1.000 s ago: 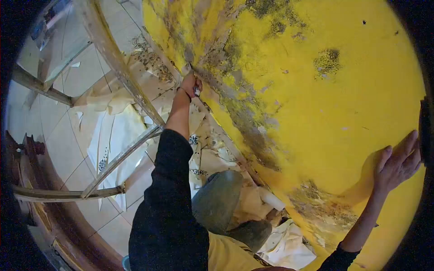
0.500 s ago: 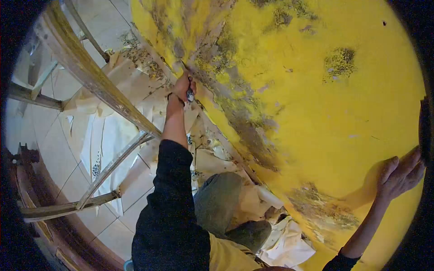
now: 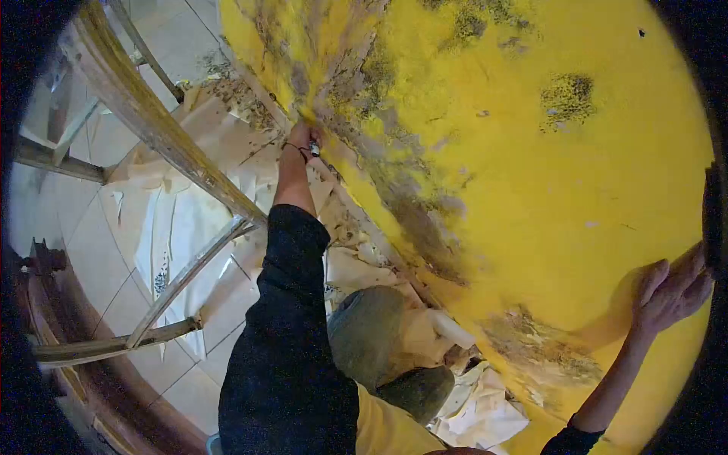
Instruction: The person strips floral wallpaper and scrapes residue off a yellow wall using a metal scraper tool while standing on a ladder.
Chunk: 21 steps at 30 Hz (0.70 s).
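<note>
My left hand [image 3: 302, 136] is closed around a scraper at the foot of the yellow wall [image 3: 531, 205]. The scraper's handle end [image 3: 315, 149] sticks out below my fist; its blade is hidden or too blurred to make out. Around that spot the wall's paint is peeled and stained, with grey-brown patches [image 3: 413, 216] along its lower edge. My right hand [image 3: 671, 292] lies against the wall at the far right with its fingers stretched out, at the rim of the view.
A worn wooden frame with legs [image 3: 163, 136] stands on the tiled floor [image 3: 98, 243] to the left. Paper sheets [image 3: 182, 220] and paint debris [image 3: 235, 102] lie along the wall. My knee [image 3: 368, 330] is beside the wall's base. Crumpled paper [image 3: 481, 409] lies near me.
My left hand has shifted slightly down and left with the scraper, and its wrist has turned. The blade tip that showed above the fist is no longer distinct. My right hand stays put.
</note>
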Each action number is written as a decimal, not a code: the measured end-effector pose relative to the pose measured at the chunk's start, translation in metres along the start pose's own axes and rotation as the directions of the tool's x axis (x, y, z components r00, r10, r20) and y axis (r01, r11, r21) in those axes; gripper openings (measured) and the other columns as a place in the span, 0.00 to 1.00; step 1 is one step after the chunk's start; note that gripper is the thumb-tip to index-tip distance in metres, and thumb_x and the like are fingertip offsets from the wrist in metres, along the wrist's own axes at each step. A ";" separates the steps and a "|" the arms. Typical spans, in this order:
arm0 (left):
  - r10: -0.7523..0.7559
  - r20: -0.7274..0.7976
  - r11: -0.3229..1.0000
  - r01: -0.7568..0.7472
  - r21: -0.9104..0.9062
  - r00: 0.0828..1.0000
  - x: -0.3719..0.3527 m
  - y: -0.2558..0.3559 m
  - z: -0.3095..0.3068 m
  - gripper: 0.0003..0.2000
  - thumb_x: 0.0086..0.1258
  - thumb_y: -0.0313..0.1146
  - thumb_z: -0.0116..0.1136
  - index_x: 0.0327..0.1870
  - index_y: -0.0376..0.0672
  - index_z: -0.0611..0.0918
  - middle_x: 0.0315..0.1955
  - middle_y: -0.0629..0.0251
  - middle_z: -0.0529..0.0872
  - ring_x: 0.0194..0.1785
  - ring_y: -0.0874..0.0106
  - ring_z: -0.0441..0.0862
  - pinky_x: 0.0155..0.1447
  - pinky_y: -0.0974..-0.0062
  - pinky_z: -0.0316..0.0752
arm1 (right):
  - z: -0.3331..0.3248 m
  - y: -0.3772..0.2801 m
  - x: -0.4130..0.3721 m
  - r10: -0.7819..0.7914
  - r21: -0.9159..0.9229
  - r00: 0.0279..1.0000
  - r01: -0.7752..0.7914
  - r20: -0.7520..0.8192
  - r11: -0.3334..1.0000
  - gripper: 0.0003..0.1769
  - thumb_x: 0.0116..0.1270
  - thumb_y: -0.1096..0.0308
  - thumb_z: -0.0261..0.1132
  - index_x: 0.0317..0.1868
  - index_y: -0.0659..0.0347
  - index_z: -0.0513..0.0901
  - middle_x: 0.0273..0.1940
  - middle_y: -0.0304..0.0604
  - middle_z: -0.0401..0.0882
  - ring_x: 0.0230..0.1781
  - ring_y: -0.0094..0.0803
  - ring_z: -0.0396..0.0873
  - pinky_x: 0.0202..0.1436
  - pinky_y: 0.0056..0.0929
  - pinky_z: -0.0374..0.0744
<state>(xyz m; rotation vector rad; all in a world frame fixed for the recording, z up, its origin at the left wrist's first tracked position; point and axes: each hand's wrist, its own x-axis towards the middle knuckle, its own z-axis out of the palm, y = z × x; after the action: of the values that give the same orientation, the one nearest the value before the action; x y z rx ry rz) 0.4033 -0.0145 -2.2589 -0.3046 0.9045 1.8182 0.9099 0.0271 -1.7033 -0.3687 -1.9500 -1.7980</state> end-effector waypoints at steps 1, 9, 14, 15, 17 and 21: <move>0.156 0.006 0.973 -0.154 0.174 0.988 -0.013 -0.016 0.003 0.23 0.80 0.50 0.35 0.26 0.46 0.72 0.11 0.66 0.70 0.12 0.66 0.68 0.18 0.67 0.68 | 0.003 0.003 -0.005 0.006 0.008 1.000 -0.006 0.005 1.000 0.33 0.76 0.51 0.51 0.73 0.63 0.65 0.69 0.61 0.67 0.64 0.59 0.68 0.66 0.51 0.66; 0.168 -0.027 0.930 -0.149 0.337 0.985 -0.168 -0.217 0.057 0.21 0.81 0.52 0.36 0.33 0.45 0.72 0.14 0.69 0.69 0.14 0.72 0.71 0.16 0.72 0.66 | 0.006 0.004 -0.005 0.032 0.027 0.999 -0.031 -0.035 0.999 0.32 0.76 0.50 0.50 0.71 0.63 0.67 0.69 0.56 0.69 0.66 0.60 0.68 0.67 0.51 0.66; 0.327 -0.085 0.863 -0.260 0.433 0.941 -0.187 -0.245 0.085 0.22 0.82 0.50 0.34 0.30 0.42 0.69 0.13 0.65 0.70 0.10 0.68 0.69 0.16 0.69 0.67 | -0.020 -0.032 0.026 0.307 -0.169 0.888 -0.263 0.342 0.950 0.48 0.74 0.33 0.30 0.79 0.67 0.47 0.78 0.62 0.41 0.77 0.54 0.46 0.73 0.59 0.52; 0.312 -0.092 0.876 -0.249 0.414 0.945 -0.175 -0.235 0.085 0.23 0.82 0.51 0.33 0.30 0.42 0.68 0.13 0.65 0.70 0.10 0.68 0.68 0.16 0.68 0.67 | -0.018 -0.027 0.025 0.435 -0.227 0.780 -0.372 0.449 0.900 0.48 0.74 0.33 0.30 0.78 0.67 0.47 0.78 0.62 0.42 0.77 0.54 0.46 0.73 0.59 0.52; 0.272 -0.030 0.910 -0.247 0.333 0.962 -0.147 -0.216 0.079 0.24 0.82 0.51 0.33 0.29 0.41 0.68 0.12 0.64 0.69 0.09 0.67 0.68 0.15 0.67 0.66 | 0.017 0.023 -0.008 0.215 -0.334 0.933 -0.112 0.288 0.936 0.48 0.74 0.34 0.30 0.78 0.67 0.47 0.77 0.63 0.44 0.77 0.55 0.47 0.73 0.58 0.53; 0.264 0.062 0.910 -0.270 0.314 0.962 -0.168 -0.218 0.073 0.24 0.82 0.51 0.32 0.28 0.42 0.68 0.11 0.64 0.69 0.09 0.67 0.68 0.15 0.67 0.66 | 0.024 0.019 -0.018 -0.019 -0.164 0.999 0.024 0.035 0.986 0.48 0.74 0.33 0.29 0.79 0.66 0.47 0.77 0.63 0.45 0.77 0.55 0.48 0.73 0.60 0.53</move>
<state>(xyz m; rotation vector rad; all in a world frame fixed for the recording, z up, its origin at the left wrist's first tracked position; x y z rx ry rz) 0.6824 -0.0396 -2.2068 0.0455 1.2592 1.8774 0.9314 0.0546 -1.6969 -0.4349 -1.8392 -1.9851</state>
